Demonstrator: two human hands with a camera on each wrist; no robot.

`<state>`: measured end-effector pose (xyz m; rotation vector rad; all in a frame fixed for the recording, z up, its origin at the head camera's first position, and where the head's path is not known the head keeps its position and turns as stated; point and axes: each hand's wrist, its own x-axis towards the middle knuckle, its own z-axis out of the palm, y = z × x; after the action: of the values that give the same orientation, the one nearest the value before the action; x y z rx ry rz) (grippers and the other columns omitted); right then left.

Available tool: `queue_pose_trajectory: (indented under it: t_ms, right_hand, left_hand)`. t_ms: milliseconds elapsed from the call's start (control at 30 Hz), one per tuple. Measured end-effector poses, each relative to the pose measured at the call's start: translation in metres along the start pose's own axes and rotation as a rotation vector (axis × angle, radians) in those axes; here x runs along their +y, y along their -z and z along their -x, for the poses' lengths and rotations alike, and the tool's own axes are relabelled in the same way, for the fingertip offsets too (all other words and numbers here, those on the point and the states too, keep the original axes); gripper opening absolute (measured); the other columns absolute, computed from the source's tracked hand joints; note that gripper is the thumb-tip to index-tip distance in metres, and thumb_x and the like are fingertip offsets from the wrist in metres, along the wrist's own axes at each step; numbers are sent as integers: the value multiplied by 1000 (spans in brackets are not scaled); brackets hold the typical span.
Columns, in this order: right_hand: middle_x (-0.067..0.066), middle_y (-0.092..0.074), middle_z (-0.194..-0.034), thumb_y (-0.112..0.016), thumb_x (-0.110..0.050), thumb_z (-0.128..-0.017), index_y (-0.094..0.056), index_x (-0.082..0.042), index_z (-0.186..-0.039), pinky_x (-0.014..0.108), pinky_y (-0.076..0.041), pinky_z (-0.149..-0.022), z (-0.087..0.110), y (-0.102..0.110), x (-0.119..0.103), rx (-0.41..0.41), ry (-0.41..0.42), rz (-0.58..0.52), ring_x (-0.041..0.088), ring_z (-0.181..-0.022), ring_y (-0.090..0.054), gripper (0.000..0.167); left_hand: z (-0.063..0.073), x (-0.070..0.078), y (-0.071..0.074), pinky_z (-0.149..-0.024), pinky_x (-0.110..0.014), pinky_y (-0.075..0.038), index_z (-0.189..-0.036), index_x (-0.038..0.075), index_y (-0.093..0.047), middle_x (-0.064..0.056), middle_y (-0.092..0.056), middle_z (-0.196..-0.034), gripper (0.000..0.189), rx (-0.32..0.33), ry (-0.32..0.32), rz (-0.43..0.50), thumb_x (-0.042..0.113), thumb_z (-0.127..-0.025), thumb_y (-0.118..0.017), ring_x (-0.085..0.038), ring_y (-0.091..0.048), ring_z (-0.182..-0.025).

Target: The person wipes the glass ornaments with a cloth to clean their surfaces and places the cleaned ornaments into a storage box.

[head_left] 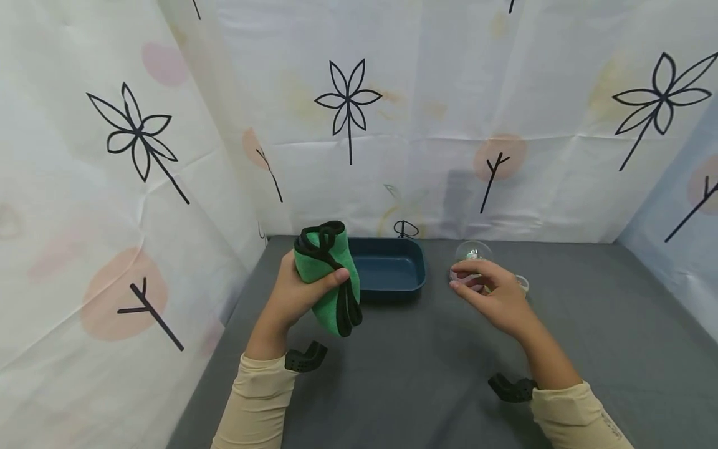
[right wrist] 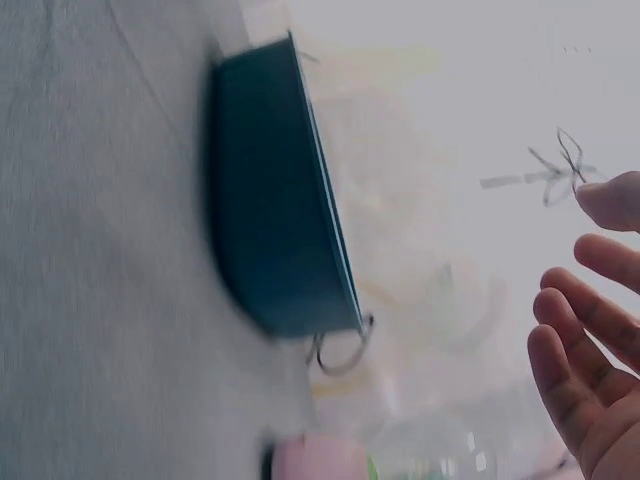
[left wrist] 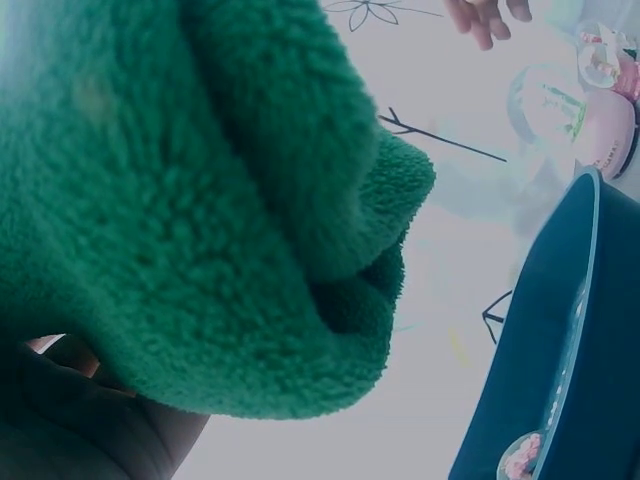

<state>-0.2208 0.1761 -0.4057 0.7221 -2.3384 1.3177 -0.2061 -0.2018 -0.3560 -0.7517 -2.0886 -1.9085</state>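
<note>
My left hand (head_left: 291, 296) grips a green fleecy cloth with dark trim (head_left: 341, 257), folded into a thick bundle and held above the table at the left end of a blue tub. In the left wrist view the cloth's folds (left wrist: 230, 200) fill much of the picture. To the right of the tub, my right hand (head_left: 499, 299) is raised with loosely bent fingers and nothing in them. Behind it, partly hidden, is a clear rounded container (head_left: 473, 249) with a pink base (left wrist: 605, 130).
The rectangular blue tub (head_left: 389, 294) stands at the back of the grey table (head_left: 415, 374). A small white ring-like part (head_left: 524, 285) shows behind my right hand. A white patterned curtain (head_left: 421, 125) encloses the table's back and sides.
</note>
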Motion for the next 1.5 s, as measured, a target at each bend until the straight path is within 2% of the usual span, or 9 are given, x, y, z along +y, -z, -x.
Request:
queue_pose_trajectory:
  t_ms: [167, 400, 600, 667, 800, 900, 1000, 1100, 1500]
  right_hand:
    - [-4, -74, -115, -75, 10, -92, -74, 1, -119, 12, -57, -82, 6, 26, 10, 87, 8, -18, 0, -100, -69, 28]
    - [-20, -71, -115, -75, 6, -95, -73, 5, -122, 2, -50, -89, 10, 66, 21, 210, -54, 65, -10, -104, -65, 27]
    - [-31, -63, -116, -75, -11, -100, -68, 1, -133, -1, -45, -86, 16, 91, 35, 180, -201, 144, -16, -104, -60, 35]
    - [-28, -61, -120, -73, -20, -103, -66, -2, -137, -1, -44, -86, 19, 97, 41, 126, -264, 167, -16, -106, -57, 39]
    - [0, -63, -136, -71, -33, -104, -60, -6, -146, 6, -47, -81, 25, 104, 55, 8, -380, 207, -14, -108, -54, 51]
    - [23, -56, -148, -72, -33, -104, -54, -4, -151, 28, -58, -87, 28, 104, 67, -59, -428, 204, 12, -120, -64, 58]
    - [32, -50, -153, -71, -32, -104, -48, 1, -154, 58, -58, -94, 30, 102, 78, -125, -463, 201, 48, -131, -57, 64]
    - [36, -47, -154, -72, -30, -104, -44, 6, -155, 71, -53, -98, 32, 98, 87, -176, -493, 198, 59, -133, -53, 69]
    - [41, -54, -143, -80, -24, -97, -44, 10, -152, 66, -58, -92, 38, 87, 110, -186, -502, 192, 61, -126, -59, 75]
  left_hand:
    - [0, -1, -3, -78, -41, -65, -115, 3, -68, -6, -75, -96, 32, 3, 13, -7, 13, -90, -86, -27, -76, -84]
    - [0, -2, -6, -79, -40, -65, -118, 3, -67, -5, -75, -98, 34, 2, 26, -16, 13, -90, -86, -27, -77, -86]
    - [0, -3, -7, -78, -39, -65, -115, 3, -67, -3, -75, -95, 32, -8, 30, -31, 14, -91, -85, -26, -77, -84]
    - [0, -3, -8, -78, -39, -65, -115, 5, -67, -3, -75, -96, 33, -5, 40, -40, 15, -90, -86, -26, -77, -84]
    - [1, -4, -8, -78, -40, -65, -116, 5, -68, -3, -76, -96, 32, -4, 48, -44, 15, -91, -85, -26, -77, -85]
    - [2, -5, -8, -78, -40, -65, -117, 4, -68, -3, -76, -96, 31, -1, 48, -37, 13, -91, -84, -26, -77, -85]
    - [2, -6, -8, -78, -39, -65, -117, 4, -67, -3, -76, -97, 32, 3, 50, -40, 13, -92, -84, -25, -77, -86]
    - [1, -7, -8, -78, -39, -65, -117, 5, -67, -4, -75, -97, 31, -1, 48, -46, 13, -92, -84, -25, -77, -86]
    - [-1, -7, -11, -80, -39, -65, -122, 7, -66, -5, -75, -99, 36, -17, 55, -58, 15, -92, -84, -26, -76, -87]
